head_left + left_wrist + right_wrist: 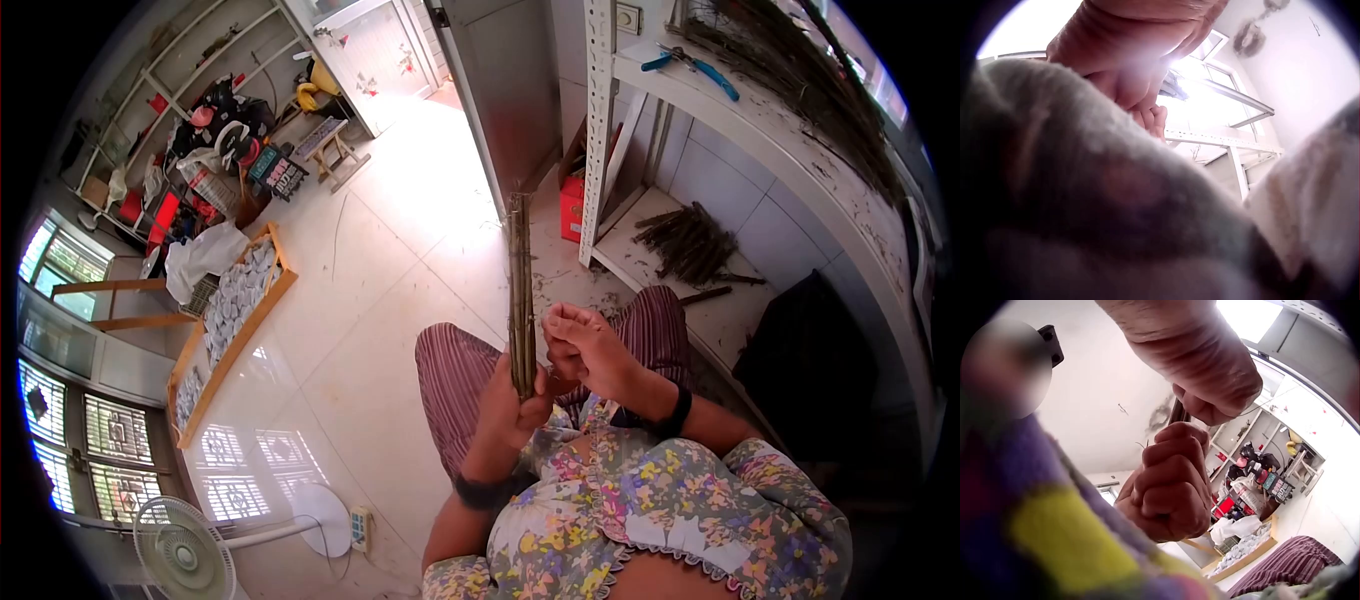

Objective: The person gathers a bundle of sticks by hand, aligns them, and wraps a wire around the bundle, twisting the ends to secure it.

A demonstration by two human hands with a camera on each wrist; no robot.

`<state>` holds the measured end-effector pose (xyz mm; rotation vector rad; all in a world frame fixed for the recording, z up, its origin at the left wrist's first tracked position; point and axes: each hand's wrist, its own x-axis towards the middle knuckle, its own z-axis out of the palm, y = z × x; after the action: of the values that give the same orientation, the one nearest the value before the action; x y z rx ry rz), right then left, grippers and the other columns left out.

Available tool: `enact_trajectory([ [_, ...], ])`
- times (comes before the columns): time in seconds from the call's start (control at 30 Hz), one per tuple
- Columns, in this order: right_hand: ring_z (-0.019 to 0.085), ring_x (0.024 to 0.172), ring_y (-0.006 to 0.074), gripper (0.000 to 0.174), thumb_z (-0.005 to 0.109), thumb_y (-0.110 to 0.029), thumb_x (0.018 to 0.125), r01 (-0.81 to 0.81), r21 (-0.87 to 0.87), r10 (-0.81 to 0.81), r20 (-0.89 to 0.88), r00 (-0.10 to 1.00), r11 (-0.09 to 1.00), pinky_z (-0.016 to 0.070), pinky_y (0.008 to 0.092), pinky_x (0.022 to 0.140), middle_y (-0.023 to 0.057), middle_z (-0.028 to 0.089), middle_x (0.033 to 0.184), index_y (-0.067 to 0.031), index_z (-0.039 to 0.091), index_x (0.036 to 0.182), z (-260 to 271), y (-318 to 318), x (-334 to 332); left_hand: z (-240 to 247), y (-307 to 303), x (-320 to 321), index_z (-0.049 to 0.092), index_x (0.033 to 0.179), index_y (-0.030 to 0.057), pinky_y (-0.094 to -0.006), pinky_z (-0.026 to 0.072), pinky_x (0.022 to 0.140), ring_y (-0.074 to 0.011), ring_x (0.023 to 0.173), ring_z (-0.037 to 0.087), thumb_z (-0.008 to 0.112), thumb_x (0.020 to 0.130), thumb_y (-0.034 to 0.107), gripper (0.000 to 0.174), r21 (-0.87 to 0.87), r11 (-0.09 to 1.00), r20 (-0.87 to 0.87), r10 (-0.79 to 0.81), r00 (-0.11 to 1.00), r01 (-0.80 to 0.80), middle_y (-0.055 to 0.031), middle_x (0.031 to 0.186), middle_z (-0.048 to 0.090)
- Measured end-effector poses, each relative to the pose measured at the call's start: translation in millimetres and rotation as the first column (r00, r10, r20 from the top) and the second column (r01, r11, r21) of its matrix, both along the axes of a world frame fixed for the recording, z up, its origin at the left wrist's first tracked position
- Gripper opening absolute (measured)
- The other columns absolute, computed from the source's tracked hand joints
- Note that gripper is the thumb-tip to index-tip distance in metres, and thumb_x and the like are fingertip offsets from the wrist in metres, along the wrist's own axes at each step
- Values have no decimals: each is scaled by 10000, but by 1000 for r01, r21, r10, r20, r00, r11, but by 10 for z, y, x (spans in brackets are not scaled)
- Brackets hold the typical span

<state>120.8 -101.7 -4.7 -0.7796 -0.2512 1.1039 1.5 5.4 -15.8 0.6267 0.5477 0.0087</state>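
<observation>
My left hand grips the lower end of a bundle of brown sticks, which stands nearly upright over my lap. Close beside the bundle, on its right, is my right hand, thumb and fingers curled together. A thin strand runs out from the right fingertips in the right wrist view. There the left hand shows as a fist just below the right one, and the bundle is mostly hidden. Cloth covers much of the left wrist view, with the left hand above it.
A pile of short sticks lies on the low shelf at right. Blue-handled pliers and long dark branches are on the shelf above. Left stand a wooden-framed tray of grey pieces and a white fan.
</observation>
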Motion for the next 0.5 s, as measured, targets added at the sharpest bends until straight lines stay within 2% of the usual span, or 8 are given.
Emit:
enact_trajectory([
  [0.03, 301, 460, 33, 131, 526, -161, 951, 13, -24, -13, 5, 1000, 1000, 222, 205, 380, -66, 349, 611, -65, 487, 869, 4, 14, -1, 7, -2, -3, 447, 746, 98, -205, 175, 292, -64, 340, 285, 310, 1002, 362, 392, 3, 1000, 7, 0, 1000, 0, -6, 542, 404],
  [0.13, 359, 459, 24, 135, 592, -160, 915, 45, -73, -21, 301, 953, 996, 270, 212, 391, -75, 421, 620, -49, 536, 968, 62, 22, -31, 52, -5, -2, 450, 735, 94, -214, 175, 293, -71, 335, 285, 307, 998, 402, 431, 51, 999, -10, 15, 1000, -14, -6, 553, 412],
  [0.23, 494, 497, 46, 236, 632, -235, 882, 49, -138, 57, 671, 739, 989, 340, 226, 427, -24, 530, 590, -37, 596, 1004, 25, 35, -74, 99, -9, 0, 487, 727, 73, -228, 229, 314, -87, 354, 340, 323, 988, 422, 466, 172, 985, -88, 40, 995, -24, -14, 566, 449],
  [0.3, 561, 518, 110, 304, 666, -312, 843, 141, -246, 130, 826, 549, 959, 391, 274, 467, 27, 556, 579, -36, 629, 966, 19, 9, -99, 135, -41, -9, 518, 768, 63, -213, 271, 353, -79, 406, 383, 326, 991, 425, 467, 310, 950, -114, 65, 991, -26, -11, 598, 470],
  [0.33, 594, 529, 141, 339, 682, -350, 823, 198, -287, 176, 879, 443, 937, 416, 298, 488, 53, 568, 573, -36, 645, 946, 21, 1, -104, 162, -79, -13, 534, 808, 62, -193, 286, 381, -64, 446, 398, 321, 999, 425, 462, 397, 917, -104, 78, 992, -31, -3, 623, 473],
  [0.37, 604, 537, 172, 358, 677, -379, 818, 216, -281, 173, 893, 415, 935, 425, 315, 497, 72, 571, 576, -37, 652, 919, 25, 2, -104, 192, -110, -16, 549, 849, 61, -174, 301, 409, -49, 486, 413, 316, 1006, 425, 460, 481, 876, -93, 91, 992, -36, 5, 648, 475],
  [0.47, 621, 561, 253, 407, 657, -441, 812, 255, -276, 179, 921, 345, 927, 449, 358, 525, 123, 586, 595, -37, 666, 862, 32, 4, -97, 297, -153, -1, 573, 954, 29, -185, 336, 475, -40, 559, 428, 318, 1008, 381, 438, 471, 881, -132, 127, 983, -51, 15, 671, 476],
  [0.5, 620, 567, 273, 413, 646, -446, 819, 259, -282, 189, 924, 331, 924, 455, 366, 533, 133, 595, 607, -35, 669, 859, 33, 1, -90, 224, -141, -32, 574, 969, 22, -194, 328, 472, -41, 555, 418, 327, 1005, 364, 424, 604, 795, -35, 88, 995, -49, 18, 672, 474],
])
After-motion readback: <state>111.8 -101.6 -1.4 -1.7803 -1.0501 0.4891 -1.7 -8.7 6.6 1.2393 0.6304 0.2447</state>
